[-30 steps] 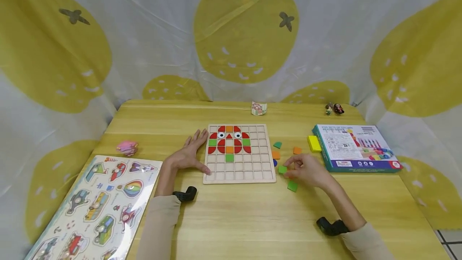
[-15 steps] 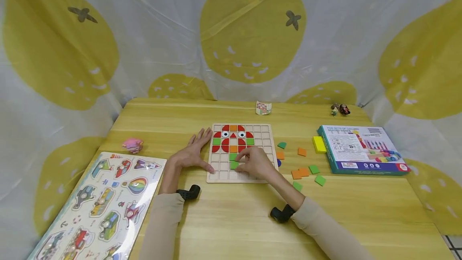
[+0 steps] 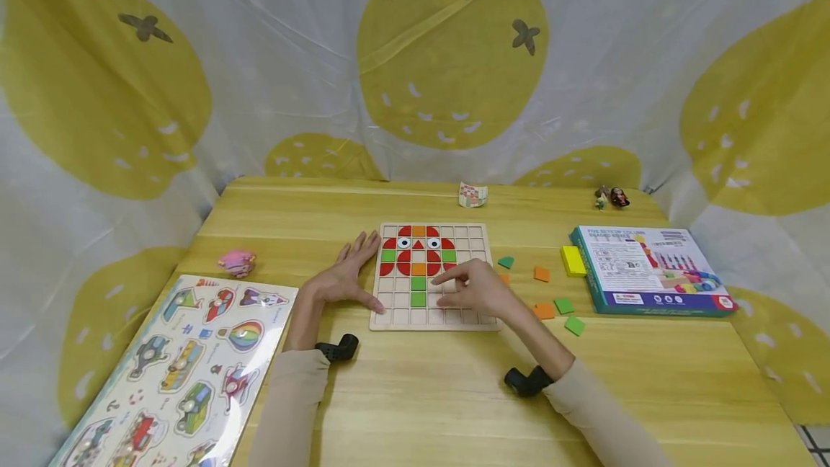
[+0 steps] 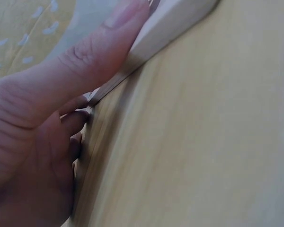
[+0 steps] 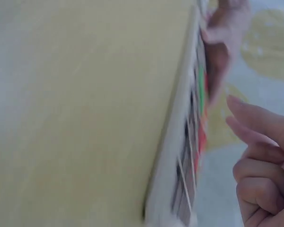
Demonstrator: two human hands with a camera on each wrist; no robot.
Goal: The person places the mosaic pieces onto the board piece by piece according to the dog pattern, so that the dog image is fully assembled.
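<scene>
A wooden grid board (image 3: 402,317) lies on the table, with red, orange, green and eye-printed pieces forming a face in its upper cells. Below the face, two green squares (image 3: 418,299) sit one under the other. My left hand (image 3: 342,281) spreads its fingers along the board's left edge, thumb on the near corner; the left wrist view shows that thumb (image 4: 94,52) against the board's side. My right hand (image 3: 476,288) hovers over the board's right half, thumb and forefinger apart with nothing between them. Its other fingers curl in the right wrist view.
Loose orange tiles (image 3: 543,310) and green tiles (image 3: 574,326) lie right of the board. Farther right are a yellow block (image 3: 573,261) and a boxed toy set (image 3: 655,269). A picture puzzle (image 3: 188,366), pink figure (image 3: 237,263) and small pattern card (image 3: 472,194) surround the board.
My right hand carried a green square from the table onto the board, let it go below the first one, and has drawn back a little rightward. My left hand has stayed at the edge.
</scene>
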